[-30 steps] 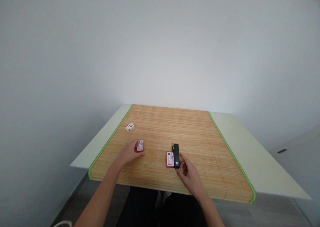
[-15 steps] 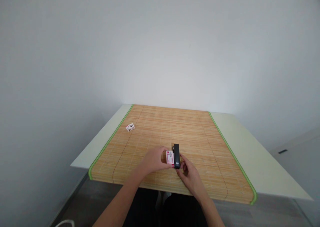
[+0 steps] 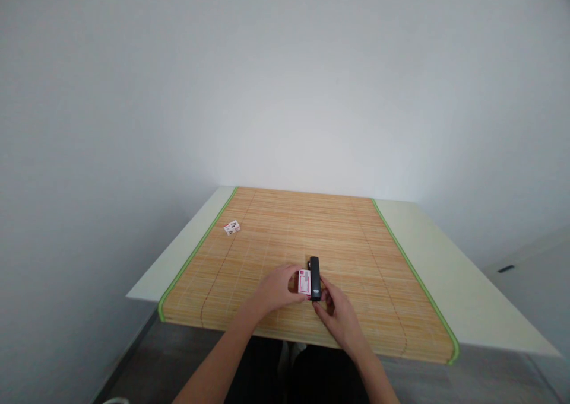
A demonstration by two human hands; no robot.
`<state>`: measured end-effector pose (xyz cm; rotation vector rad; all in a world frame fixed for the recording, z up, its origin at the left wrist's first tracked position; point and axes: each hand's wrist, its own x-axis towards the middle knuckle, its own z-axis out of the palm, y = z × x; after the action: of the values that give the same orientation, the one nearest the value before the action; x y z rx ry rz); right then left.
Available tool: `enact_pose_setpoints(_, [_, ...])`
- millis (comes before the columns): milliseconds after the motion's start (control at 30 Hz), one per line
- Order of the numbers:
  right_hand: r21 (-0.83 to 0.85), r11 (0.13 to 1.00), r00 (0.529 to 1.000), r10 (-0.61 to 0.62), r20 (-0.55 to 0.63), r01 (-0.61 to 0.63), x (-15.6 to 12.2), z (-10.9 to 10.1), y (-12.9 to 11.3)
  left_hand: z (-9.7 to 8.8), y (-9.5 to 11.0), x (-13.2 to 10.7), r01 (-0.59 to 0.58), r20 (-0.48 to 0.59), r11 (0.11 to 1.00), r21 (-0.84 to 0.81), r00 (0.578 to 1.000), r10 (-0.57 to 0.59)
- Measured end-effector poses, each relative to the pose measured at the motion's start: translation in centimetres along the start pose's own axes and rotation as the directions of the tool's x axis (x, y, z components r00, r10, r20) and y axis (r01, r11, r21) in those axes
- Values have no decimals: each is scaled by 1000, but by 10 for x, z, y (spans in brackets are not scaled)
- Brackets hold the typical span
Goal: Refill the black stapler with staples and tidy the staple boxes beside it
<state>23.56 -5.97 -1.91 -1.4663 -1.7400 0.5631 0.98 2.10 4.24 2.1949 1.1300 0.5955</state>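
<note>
Between the thumb and fingers of my left hand (image 3: 281,286) is a small white box with red print (image 3: 304,282), gripped at its far and near ends. Its right side lies against a black stapler (image 3: 315,278), which points away from me near the front of the mat. My right hand (image 3: 337,313) has its fingers curled at the stapler's near right end, with the thumb at its near edge and a fingertip on its right side.
A bamboo mat (image 3: 303,226) with green edging covers the middle of the white table (image 3: 449,273). Another small white-and-red box (image 3: 232,228) lies at the mat's left. A pale wall (image 3: 294,95) stands behind the table.
The box in my left hand has shifted slightly right, closer against the stapler. My right hand stays at the stapler's near end.
</note>
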Motion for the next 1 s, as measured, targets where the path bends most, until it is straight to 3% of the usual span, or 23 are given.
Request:
enact_pose_setpoints(300, [-46,998,1000,-30,6,31,0,0,-4,6,3,-5,-7,-61,999,-36,998,5])
enact_pose_setpoints(533, [-40,999,1000,-29,4,29,0,0,-5,10,8,-8,17,-49,997,-71,999,-21])
enact_pose_setpoints(667, [-33,999,1000,-16,0,16,-1,1,-2,17,-4,-12,60,-66,994,-90,996,-66])
enact_pose_setpoints(733, [-27,1000,1000,-5,7,5,-2,1,0,7,-21,-8,111,-111,985,-134,986,-126])
enact_pose_setpoints(800, [-17,1000,1000,1,13,0,-2,1,1,-15,-43,2,212,-227,965,-156,943,-244])
enact_pose_setpoints(833, [-11,1000,1000,1,16,-1,-2,0,1,-30,-56,7,281,-319,950,-133,896,-310])
enact_pose_setpoints(900, [0,1000,1000,-1,20,1,-1,0,1,-64,-82,18,433,-531,901,-37,755,-385])
enact_pose_setpoints(1000, [12,1000,1000,4,20,-5,0,-1,0,-109,-114,27,562,-666,827,22,625,-407])
